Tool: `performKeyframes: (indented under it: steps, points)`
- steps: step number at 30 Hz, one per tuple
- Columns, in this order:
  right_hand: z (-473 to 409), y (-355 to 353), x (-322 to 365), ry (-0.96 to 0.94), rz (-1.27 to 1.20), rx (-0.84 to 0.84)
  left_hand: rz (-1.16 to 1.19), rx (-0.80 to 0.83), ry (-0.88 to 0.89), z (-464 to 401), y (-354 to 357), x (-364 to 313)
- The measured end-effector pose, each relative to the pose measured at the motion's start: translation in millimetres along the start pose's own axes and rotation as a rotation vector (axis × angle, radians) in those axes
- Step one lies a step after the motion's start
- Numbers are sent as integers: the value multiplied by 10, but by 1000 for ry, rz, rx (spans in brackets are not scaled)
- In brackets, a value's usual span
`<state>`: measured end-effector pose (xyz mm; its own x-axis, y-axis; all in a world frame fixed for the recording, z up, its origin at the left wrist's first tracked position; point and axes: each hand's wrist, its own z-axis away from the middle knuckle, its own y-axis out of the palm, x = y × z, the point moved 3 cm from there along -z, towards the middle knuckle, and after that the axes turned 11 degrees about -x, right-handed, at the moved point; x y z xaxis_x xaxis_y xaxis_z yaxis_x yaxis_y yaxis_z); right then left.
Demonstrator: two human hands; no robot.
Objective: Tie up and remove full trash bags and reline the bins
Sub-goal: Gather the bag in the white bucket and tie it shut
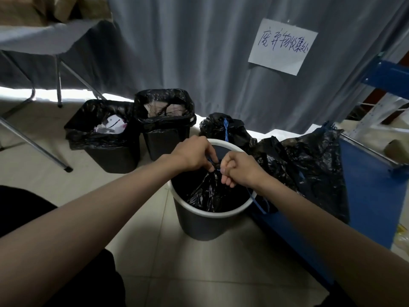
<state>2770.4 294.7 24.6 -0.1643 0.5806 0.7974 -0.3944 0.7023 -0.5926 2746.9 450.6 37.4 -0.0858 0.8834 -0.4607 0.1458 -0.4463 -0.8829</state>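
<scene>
A round grey bin with a white rim (pixel 200 222) stands on the tiled floor in front of me. Inside it sits a black trash bag (pixel 208 191), its mouth gathered into a neck. My left hand (pixel 194 155) pinches the blue drawstring (pixel 257 201) at the neck. My right hand (pixel 242 171) grips the same drawstring just to the right, and a loose blue end trails down over the rim. Both hands nearly touch above the bin.
Two square black bins (pixel 115 156) (pixel 168 142) lined with black bags and holding trash stand behind. A tied black bag (pixel 223 129) and a larger black bag (pixel 314 171) lie to the right against a blue rack (pixel 374 196). A folding table's legs (pixel 33 142) stand at left.
</scene>
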Motion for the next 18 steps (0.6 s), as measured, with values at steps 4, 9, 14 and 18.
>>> performKeyframes:
  steps: [4,9,14,18]
  points:
    - [-13,-7,52,30,-149,29,-64,-12,85,1,15,-64]
    - [14,-53,52,44,-207,106,-188,-89,187,81,27,-159]
    - [101,-10,-3,61,-193,230,-270,-118,168,186,103,-140]
    - [95,-85,68,36,-267,205,-290,-98,168,139,10,-116]
